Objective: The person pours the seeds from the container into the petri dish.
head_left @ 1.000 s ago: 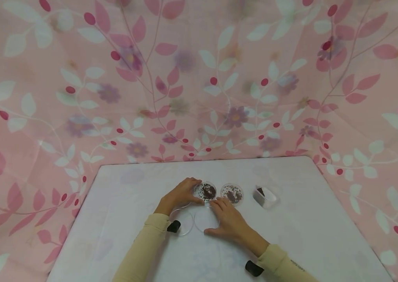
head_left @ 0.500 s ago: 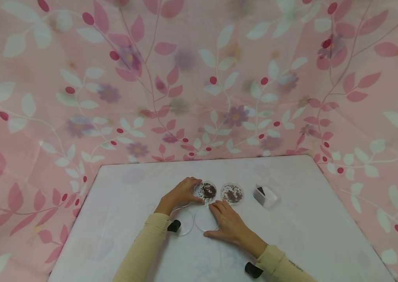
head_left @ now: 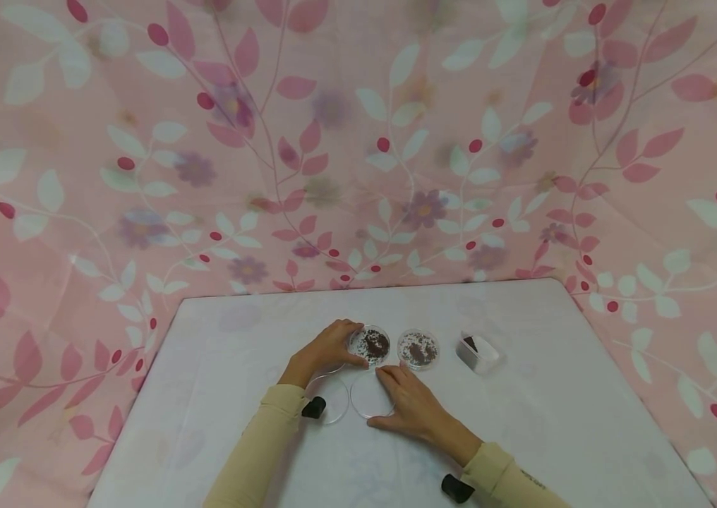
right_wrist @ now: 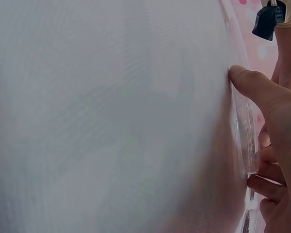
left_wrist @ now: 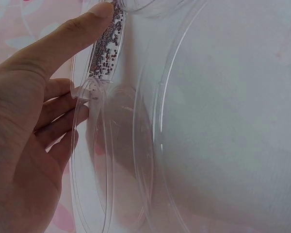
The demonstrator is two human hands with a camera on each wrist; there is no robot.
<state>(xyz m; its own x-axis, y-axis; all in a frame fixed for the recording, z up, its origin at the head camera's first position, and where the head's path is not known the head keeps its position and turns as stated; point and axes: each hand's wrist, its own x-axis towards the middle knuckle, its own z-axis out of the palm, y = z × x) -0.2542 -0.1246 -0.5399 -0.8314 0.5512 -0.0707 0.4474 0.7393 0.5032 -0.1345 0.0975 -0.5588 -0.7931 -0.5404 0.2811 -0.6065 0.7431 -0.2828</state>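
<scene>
My left hand [head_left: 329, 347] holds a clear petri dish [head_left: 372, 346] of dark granules between thumb and fingers at its left side. In the left wrist view the thumb lies along the rim of this petri dish [left_wrist: 106, 53], the other fingers on its far side. My right hand [head_left: 412, 406] spans an empty clear petri dish piece [head_left: 366, 394], thumb at its near edge and fingers at its far edge. The right wrist view has the thumb against the rim of that piece [right_wrist: 238, 116], which stands close over the white table. Another empty clear round piece [head_left: 335, 401] lies beside my left wrist.
A second petri dish [head_left: 418, 349] with brown granules sits right of the held one. Further right stands a small clear box [head_left: 479, 354] with dark material inside. The white table [head_left: 536, 430] is backed by a pink floral cloth [head_left: 358, 141].
The fingers of my right hand have drawn back slightly toward me, onto the far edge of the empty petri dish piece. My left hand and its dish have stayed in place.
</scene>
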